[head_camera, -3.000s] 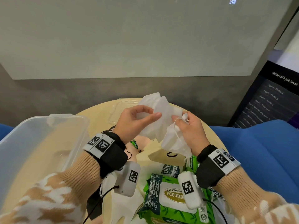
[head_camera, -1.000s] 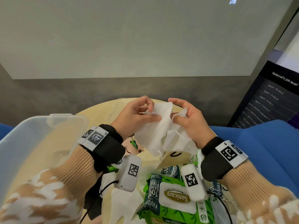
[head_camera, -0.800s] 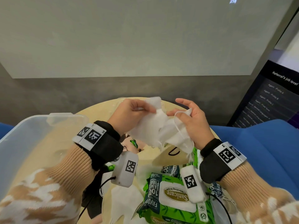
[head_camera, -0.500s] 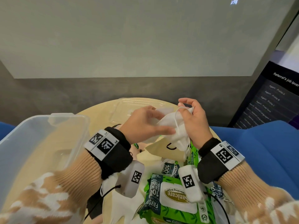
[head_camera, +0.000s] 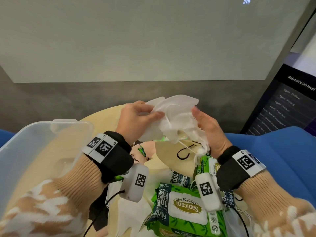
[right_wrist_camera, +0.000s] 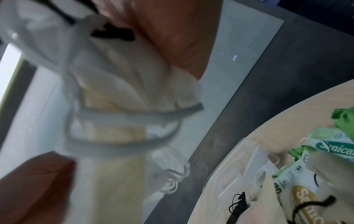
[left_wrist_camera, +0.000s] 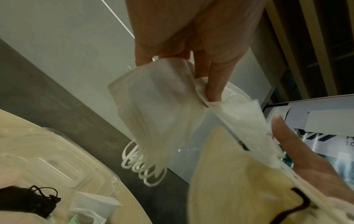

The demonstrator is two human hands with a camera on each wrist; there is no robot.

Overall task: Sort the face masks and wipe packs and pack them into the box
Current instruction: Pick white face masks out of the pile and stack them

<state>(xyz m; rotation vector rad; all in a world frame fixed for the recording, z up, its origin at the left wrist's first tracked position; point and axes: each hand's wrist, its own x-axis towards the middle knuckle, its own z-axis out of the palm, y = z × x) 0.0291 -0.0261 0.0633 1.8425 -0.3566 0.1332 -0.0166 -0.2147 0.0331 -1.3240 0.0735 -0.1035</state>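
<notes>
Early stage: my left hand [head_camera: 136, 120] and right hand [head_camera: 210, 129] both pinch the white masks [head_camera: 174, 115] above the table [head_camera: 102, 120], box [head_camera: 34, 151] looks empty, wipes [head_camera: 184, 207] and other masks unpacked.

The box [head_camera: 42, 144] is set left on the table [head_camera: 104, 120]; the wipe packs [head_camera: 184, 207] are piled right of it, masks [head_camera: 172, 117] held above.

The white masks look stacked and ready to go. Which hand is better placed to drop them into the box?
Left, probably. The left hand pinches the white masks, and the box sits on its side.
</notes>
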